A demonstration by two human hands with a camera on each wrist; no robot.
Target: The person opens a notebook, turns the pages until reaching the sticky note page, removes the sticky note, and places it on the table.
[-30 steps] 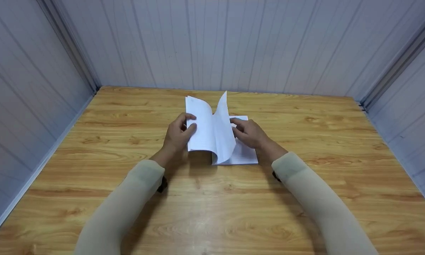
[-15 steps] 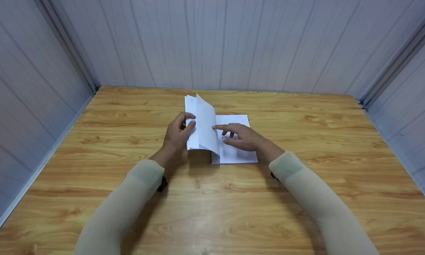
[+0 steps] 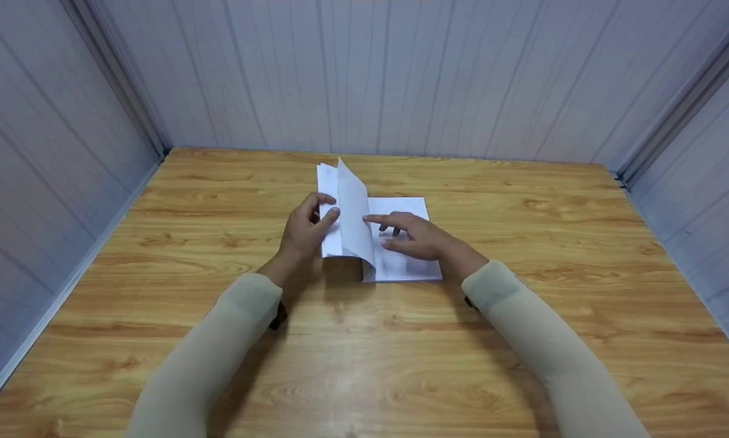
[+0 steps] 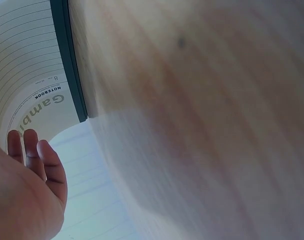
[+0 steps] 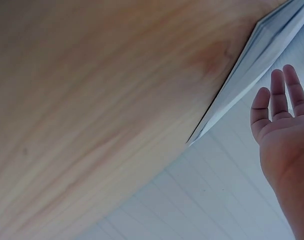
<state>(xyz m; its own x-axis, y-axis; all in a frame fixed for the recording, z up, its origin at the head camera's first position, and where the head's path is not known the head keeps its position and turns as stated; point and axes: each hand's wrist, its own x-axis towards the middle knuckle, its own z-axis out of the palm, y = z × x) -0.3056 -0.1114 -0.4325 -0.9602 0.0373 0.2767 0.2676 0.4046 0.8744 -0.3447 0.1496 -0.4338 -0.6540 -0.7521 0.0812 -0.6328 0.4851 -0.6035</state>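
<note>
An open notebook (image 3: 408, 267) lies on the wooden table, its right side flat and its left side lifted. My left hand (image 3: 302, 230) grips the outer edge of the lifted part, thumb on the pages and fingers partly behind. One loose leaf (image 3: 353, 210) stands curved over those pages. With its index finger extended, my right hand (image 3: 422, 237) touches that leaf near the fold, above the flat page. In the left wrist view, the notebook's printed, lined underside (image 4: 34, 55) shows beside a dark green spine strip (image 4: 69, 60). The right wrist view shows the right hand's fingers (image 5: 278, 95) fairly straight.
The wood-grain table (image 3: 352, 365) extends around the notebook on all sides. Pale panelled walls (image 3: 352, 73) enclose its back and both sides. Dark objects (image 3: 278, 317) sit under both cuffs.
One second ago the leaf stood upright near the middle, by my right hand. It has swung left, and my right hand has followed with its index finger extended. My left hand stays in place.
</note>
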